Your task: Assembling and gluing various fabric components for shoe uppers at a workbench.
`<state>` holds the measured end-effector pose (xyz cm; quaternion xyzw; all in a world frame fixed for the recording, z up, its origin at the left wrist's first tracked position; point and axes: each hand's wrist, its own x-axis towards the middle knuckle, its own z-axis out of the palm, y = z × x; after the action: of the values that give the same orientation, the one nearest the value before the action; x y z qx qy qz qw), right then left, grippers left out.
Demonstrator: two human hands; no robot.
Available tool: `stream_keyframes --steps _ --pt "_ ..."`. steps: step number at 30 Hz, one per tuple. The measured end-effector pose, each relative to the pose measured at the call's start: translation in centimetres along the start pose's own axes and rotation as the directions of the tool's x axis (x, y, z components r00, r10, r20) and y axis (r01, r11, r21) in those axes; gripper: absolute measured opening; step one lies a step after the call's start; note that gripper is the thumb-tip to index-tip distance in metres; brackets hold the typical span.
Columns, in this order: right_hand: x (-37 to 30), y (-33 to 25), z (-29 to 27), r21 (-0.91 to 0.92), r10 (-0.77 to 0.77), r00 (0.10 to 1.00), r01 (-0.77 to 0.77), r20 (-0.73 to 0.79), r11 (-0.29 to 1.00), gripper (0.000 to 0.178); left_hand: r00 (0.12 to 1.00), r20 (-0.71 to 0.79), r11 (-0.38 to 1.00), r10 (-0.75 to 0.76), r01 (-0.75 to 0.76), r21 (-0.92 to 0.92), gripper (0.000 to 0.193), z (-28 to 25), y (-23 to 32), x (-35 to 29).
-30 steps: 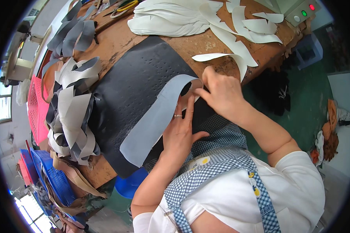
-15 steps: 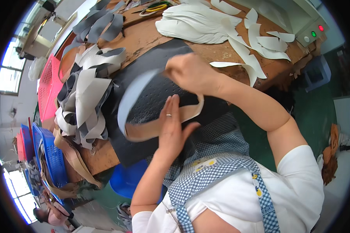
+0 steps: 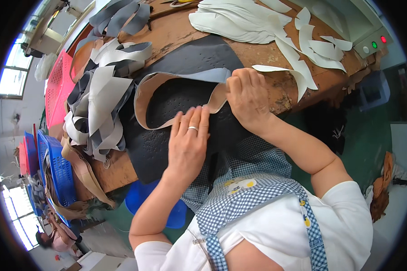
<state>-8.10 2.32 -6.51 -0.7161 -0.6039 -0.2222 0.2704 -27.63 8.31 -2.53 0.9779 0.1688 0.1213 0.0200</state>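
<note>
A curved strip (image 3: 142, 101), tan on its inner face and blue-grey on its outer, stands in a loop on a black pitted mat (image 3: 167, 97). My left hand (image 3: 187, 140), a ring on one finger, lies over the near side of the loop with its fingers stretched out and pressing on the strip. My right hand (image 3: 248, 97) is closed at the loop's right end, gripping the strip there. What lies under its curled fingers is hidden.
Left of the mat is a heap of grey and white strips (image 3: 106, 99), with a pink basket (image 3: 56, 90) and a blue basket (image 3: 61, 169) beyond. White cut pieces (image 3: 239, 20) cover the far side of the wooden table (image 3: 172, 34). Another person (image 3: 61, 237) is at lower left.
My right hand has moved right and a little nearer, and the loop has shifted with its far side swung rightward. My left hand has slid slightly left, still flat on the strip.
</note>
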Motion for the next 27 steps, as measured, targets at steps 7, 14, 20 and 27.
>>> stream_keyframes --steps 7,14,20,27 --pt "0.3 -0.5 1.7 0.275 -0.555 0.827 0.556 -0.089 0.784 0.014 0.982 -0.182 0.998 0.052 -0.054 -0.010 0.037 3.3 -0.2 -0.6" --pt "2.3 -0.3 0.6 0.630 -0.427 0.839 0.135 0.338 0.765 0.016 0.948 -0.279 0.947 -0.153 0.060 -0.315 0.030 3.4 -1.1 -1.2" --pt "2.2 0.2 1.3 0.684 -0.409 0.844 0.072 0.346 0.726 0.010 0.917 -0.185 0.878 -0.353 0.257 -0.404 0.015 3.1 -0.5 0.3" --pt "4.4 -0.1 1.5 0.629 -0.365 0.668 -0.200 0.649 0.752 0.014 0.927 -0.022 0.869 -0.375 0.343 -0.357 0.007 2.7 -1.4 2.3"
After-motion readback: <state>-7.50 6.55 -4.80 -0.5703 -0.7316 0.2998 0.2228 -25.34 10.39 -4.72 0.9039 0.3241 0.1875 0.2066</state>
